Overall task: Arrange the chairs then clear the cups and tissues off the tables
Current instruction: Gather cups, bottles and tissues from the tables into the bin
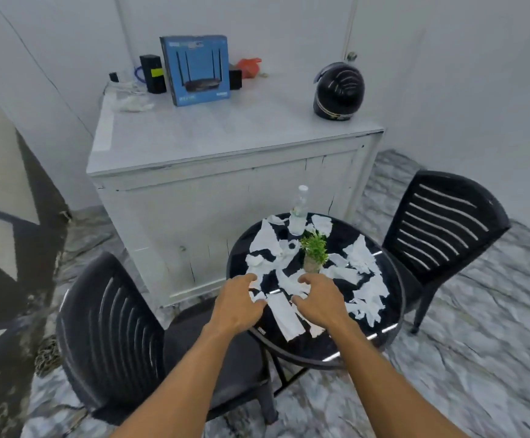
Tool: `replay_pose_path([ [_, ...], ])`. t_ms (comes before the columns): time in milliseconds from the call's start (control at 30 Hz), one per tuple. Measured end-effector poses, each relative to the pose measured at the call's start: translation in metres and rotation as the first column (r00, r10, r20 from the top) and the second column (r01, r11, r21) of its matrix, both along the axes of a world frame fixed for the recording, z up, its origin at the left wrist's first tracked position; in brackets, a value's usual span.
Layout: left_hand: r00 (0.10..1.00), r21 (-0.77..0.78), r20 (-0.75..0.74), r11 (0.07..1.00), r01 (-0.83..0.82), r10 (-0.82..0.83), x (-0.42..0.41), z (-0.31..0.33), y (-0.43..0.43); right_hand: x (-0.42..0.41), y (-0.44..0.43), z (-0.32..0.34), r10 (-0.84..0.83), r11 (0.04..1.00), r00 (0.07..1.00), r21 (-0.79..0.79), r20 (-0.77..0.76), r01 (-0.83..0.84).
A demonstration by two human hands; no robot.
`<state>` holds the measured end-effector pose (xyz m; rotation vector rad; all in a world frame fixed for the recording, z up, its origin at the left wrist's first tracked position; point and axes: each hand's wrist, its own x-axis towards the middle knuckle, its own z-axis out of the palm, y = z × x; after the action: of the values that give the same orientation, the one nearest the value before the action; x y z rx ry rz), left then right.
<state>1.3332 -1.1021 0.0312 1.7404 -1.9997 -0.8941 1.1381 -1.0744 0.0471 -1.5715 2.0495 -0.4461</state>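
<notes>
Count: 2 black seats, left chair [109, 327] and right chair [440, 226], either side of 1 round table [393, 314]. On it: 1 bottle [300, 210], 1 potted plant [314, 252], tissue scraps [368, 289] all over the top, too many to count exactly. One long strip [289, 316] lies between your hands at near edge. Your left hand [241, 303]: fingers loosely curved, over scraps, holding nothing. Your right hand [317, 300]: fingers bent down over a scrap, no grip visible; contact unclear.

White tissues [368, 289] dot the black table [304, 349] around the left hand [238, 305] and right hand [320, 301]. Beyond them the plant [314, 248] is green.
</notes>
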Motion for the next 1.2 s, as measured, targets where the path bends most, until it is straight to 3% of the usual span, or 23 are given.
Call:
replay_pose_path([
  [333, 0.989, -0.043, -0.016, 0.988, 0.147, -0.147, -0.059, 0.005, -0.101, -0.05, -0.071, 0.007, -0.153, 0.986, 0.988, -0.072, 0.001, 0.153],
  [567, 0.993, -0.033, -0.016, 0.993, 0.117, -0.118, -0.108, -0.004, -0.171, -0.1, -0.148, -0.002, -0.139, 0.987, 0.99, -0.08, 0.03, 0.141],
  [967, 0.99, -0.008, -0.01, 0.99, -0.14, 0.14, -0.199, -0.019, -0.31, -0.177, -0.294, -0.031, 0.023, 0.999, 0.997, -0.046, 0.072, -0.019],
  [1100, 0.97, 0.08, -0.087, 0.972, -0.221, 0.228, -0.218, -0.037, -0.337, -0.191, -0.316, -0.045, 0.062, 0.998, 0.995, -0.023, 0.073, -0.06],
  [1200, 0.959, 0.064, -0.117, 0.966, -0.251, 0.257, -0.229, -0.055, -0.351, -0.205, -0.326, -0.055, 0.054, 0.999, 0.995, 0.001, 0.08, -0.055],
])
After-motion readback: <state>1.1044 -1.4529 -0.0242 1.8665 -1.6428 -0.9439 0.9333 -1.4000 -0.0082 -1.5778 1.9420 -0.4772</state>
